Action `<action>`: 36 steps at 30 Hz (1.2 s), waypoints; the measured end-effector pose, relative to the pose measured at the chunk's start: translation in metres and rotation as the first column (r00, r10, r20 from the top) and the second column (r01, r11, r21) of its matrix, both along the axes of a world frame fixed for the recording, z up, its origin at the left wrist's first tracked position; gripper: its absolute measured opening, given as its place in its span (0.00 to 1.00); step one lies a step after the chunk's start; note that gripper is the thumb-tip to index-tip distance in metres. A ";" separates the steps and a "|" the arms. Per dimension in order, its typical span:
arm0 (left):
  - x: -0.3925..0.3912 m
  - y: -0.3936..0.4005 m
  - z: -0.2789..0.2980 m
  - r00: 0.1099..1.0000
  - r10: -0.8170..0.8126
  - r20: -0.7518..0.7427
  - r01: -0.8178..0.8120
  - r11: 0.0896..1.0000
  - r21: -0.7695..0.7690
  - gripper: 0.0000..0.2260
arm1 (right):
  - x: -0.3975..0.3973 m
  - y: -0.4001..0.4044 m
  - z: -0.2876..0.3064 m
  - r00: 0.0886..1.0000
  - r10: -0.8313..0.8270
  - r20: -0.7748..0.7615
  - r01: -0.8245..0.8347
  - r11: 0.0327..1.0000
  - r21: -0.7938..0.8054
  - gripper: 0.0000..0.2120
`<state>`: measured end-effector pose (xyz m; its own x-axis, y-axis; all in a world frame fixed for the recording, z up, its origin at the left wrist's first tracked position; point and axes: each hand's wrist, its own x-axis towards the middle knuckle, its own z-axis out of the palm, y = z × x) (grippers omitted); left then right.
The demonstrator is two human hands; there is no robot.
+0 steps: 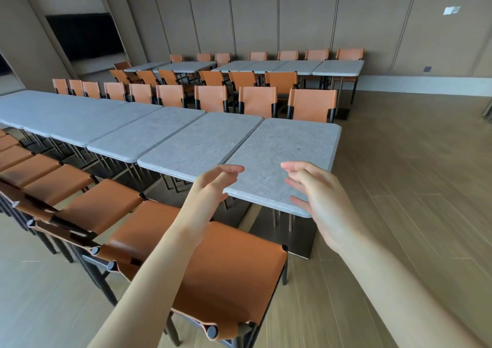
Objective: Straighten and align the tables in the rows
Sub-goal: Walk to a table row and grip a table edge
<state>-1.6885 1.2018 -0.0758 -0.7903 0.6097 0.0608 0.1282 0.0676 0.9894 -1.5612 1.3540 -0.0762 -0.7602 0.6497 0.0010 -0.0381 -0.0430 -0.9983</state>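
The end table [279, 158] closes the near row, beyond an orange chair [213, 273]. Left hand [213, 188] and right hand [314, 196] hover over its near edge, loosely open, holding nothing. The top looks like stone, probably heavy and rigid; grip both near corners.

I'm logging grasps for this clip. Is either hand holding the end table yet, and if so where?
Nothing is held. The left hand and right hand reach with relaxed fingers toward the near edge of the end table.

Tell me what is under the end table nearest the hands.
Under the end table show thin metal legs on a dark flat base plate on the wood floor. The tabletop, the left hand and the nearest chair cover the rest.
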 end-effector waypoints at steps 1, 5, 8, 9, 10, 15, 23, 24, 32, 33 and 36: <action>-0.010 -0.002 -0.003 1.000 -0.001 0.007 0.001 1.000 0.001 0.10 | -0.008 -0.005 -0.003 1.000 -0.005 0.007 0.005 1.000 -0.005 0.11; -0.049 0.008 -0.004 1.000 -0.018 -0.020 0.018 1.000 -0.010 0.10 | -0.039 -0.016 -0.015 0.999 -0.034 0.034 0.034 0.999 -0.010 0.12; -0.076 0.023 -0.006 0.998 -0.044 -0.045 0.044 0.999 -0.016 0.10 | -0.058 -0.015 -0.023 0.998 -0.049 0.048 0.050 0.999 -0.013 0.12; -0.084 0.028 -0.011 0.998 -0.050 -0.045 0.049 0.998 -0.025 0.10 | -0.064 -0.012 -0.027 0.997 -0.059 0.053 0.060 0.998 -0.014 0.12; -0.091 0.033 -0.017 0.998 -0.057 -0.038 0.056 0.998 -0.036 0.10 | -0.070 -0.009 -0.030 0.996 -0.072 0.058 0.073 0.997 -0.019 0.12; -0.123 0.063 -0.060 0.997 -0.072 0.003 0.072 0.993 -0.095 0.09 | -0.097 0.022 -0.050 0.988 -0.126 0.091 0.131 0.990 -0.047 0.12; -0.186 0.116 -0.119 0.997 -0.073 0.012 0.074 0.977 -0.200 0.10 | -0.176 0.090 -0.090 0.983 -0.127 0.130 0.138 0.987 -0.082 0.12; -0.197 0.121 -0.123 0.998 -0.058 0.015 0.060 0.973 -0.221 0.10 | -0.189 0.098 -0.095 0.984 -0.115 0.137 0.128 0.988 -0.088 0.12; -0.267 0.128 -0.150 0.999 0.027 -0.026 -0.034 0.944 -0.327 0.11 | -0.287 0.124 -0.132 0.982 -0.016 0.189 0.037 0.993 -0.108 0.12; -0.275 0.126 -0.153 0.999 0.026 -0.043 -0.040 0.937 -0.347 0.11 | -0.296 0.124 -0.137 0.981 0.000 0.192 0.020 0.995 -0.103 0.12; -0.299 0.121 -0.164 0.997 0.023 -0.075 -0.052 0.914 -0.403 0.10 | -0.320 0.122 -0.151 0.981 0.024 0.192 -0.012 0.998 -0.066 0.12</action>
<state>-1.9876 1.3227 -0.2397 -0.8156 0.5637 -0.1304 0.1834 0.4656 0.8658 -1.8810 1.4757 -0.2273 -0.7535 0.6299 -0.1881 0.1561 -0.1066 -0.9820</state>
